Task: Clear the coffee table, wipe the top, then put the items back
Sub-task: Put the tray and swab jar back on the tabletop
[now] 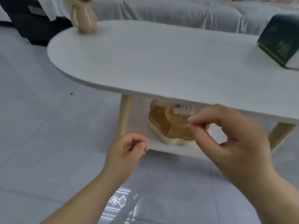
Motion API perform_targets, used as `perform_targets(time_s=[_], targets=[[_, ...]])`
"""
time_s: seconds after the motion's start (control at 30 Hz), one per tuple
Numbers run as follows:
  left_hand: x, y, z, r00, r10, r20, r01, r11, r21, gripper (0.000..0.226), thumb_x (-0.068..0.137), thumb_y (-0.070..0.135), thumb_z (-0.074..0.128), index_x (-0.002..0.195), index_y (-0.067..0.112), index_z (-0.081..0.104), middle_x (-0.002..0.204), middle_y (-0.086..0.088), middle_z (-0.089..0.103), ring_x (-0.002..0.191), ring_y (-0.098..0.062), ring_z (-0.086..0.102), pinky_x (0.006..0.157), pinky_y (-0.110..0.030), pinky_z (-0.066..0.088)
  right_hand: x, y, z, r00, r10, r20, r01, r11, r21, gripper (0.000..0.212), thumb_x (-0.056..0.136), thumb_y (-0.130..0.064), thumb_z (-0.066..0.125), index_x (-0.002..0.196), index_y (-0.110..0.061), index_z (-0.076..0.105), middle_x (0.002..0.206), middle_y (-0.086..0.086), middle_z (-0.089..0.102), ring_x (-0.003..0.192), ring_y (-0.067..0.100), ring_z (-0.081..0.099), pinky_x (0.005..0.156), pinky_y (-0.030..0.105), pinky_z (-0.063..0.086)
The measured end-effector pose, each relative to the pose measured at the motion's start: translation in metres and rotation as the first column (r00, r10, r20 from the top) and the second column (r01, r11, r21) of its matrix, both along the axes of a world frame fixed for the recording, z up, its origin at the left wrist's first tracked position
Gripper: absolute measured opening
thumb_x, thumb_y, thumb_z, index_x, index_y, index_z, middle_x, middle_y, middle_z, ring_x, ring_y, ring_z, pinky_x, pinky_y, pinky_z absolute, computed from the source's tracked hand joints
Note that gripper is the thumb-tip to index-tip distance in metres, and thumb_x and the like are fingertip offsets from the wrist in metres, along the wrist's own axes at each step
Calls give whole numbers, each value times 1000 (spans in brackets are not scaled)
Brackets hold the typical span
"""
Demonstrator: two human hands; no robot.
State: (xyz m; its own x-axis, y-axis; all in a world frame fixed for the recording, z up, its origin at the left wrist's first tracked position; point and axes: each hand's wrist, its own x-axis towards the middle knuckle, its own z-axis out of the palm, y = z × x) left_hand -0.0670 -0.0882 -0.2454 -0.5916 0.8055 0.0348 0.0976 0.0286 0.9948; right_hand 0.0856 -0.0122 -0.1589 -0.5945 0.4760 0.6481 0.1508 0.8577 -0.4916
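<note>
From the head camera, the white oval counter runs from upper left to the right border, its rounded left end and long near edge fully in sight. The middle of its top is bare, giving wide room between the two things on it. A beige figurine stands at the far left end, close to the rim, its top cut off by the picture. A dark green tissue box sits tilted at the right end, partly out of frame; it carries gold lettering, too blurred to read.

Below the top, a lower shelf holds a tan, cloud-shaped tray with a cream base, and something clear and glittery lies at its back. A pale wooden leg stands left of the shelf.

The left hand hovers at the shelf's near left corner, fingers loosely curled around nothing visible. The right hand is in front of the tray, thumb and forefinger pinched together; whether they touch the tray's rim I cannot tell. Grey floor tiles lie open to the left.
</note>
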Motion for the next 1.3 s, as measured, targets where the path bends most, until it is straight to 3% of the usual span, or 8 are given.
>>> perform_targets(time_s=[0.13,0.2,0.3,0.47,0.7,0.87,1.07,1.3], targets=[[10,35,-51,1000,-11,-2,10,982,-188,30,82,-5,49,66,19,57,60,2,59,54,2,55,58,-12,43,6,15,-60,991,-100,87,118,965,-234,11,72,-1,63,72,-12,66,60,-14,56,69,-2,54,64,3,40],[12,51,-69,998,-14,-55,-3,954,-300,15,83,4,50,85,13,62,80,-9,65,76,-13,58,66,-18,39,9,29,-92,962,-173,212,248,877,-411,23,76,0,62,69,-22,62,62,-14,56,67,0,55,61,0,37],[8,71,-85,1000,22,-13,-26,907,-420,29,85,15,51,112,7,54,113,-17,62,104,-29,57,83,-28,43,11,58,-125,898,-278,341,421,768,-483,7,79,-10,59,79,-17,57,79,1,58,70,12,55,56,2,35],[3,101,-88,994,72,77,-26,877,-479,57,85,34,51,134,11,32,133,-12,47,115,-32,50,99,-40,43,-9,107,-137,798,-450,402,603,622,-500,48,77,-33,61,119,-14,48,127,11,48,116,30,45,98,40,39],[-11,131,-88,991,114,73,-59,851,-522,75,83,51,46,141,14,16,142,-11,39,123,-34,44,105,-42,37,-30,172,-134,769,-532,353,590,379,-713,71,77,-55,51,135,-22,29,144,7,33,130,32,33,105,51,32],[-23,145,-83,992,121,27,-92,861,-500,77,83,55,42,143,20,8,150,-7,25,131,-32,34,109,-43,30,-15,193,-142,841,-368,395,469,134,-873,85,69,-70,48,136,-21,28,141,11,41,122,37,45,101,54,38],[-26,154,-83,994,54,96,-4,886,-464,59,84,51,44,127,11,45,127,-9,56,113,-27,52,101,-41,41,-15,200,-147,832,-294,470,538,222,-813,89,65,-69,54,134,-19,30,134,11,46,115,36,49,96,53,42],[-19,136,-88,962,99,253,0,931,-365,22,83,29,58,99,15,57,109,-10,63,103,-29,59,97,-44,46,-1,180,-145,859,-256,444,497,206,-843,95,61,-75,51,133,-18,30,133,9,48,115,33,49,85,41,43]])
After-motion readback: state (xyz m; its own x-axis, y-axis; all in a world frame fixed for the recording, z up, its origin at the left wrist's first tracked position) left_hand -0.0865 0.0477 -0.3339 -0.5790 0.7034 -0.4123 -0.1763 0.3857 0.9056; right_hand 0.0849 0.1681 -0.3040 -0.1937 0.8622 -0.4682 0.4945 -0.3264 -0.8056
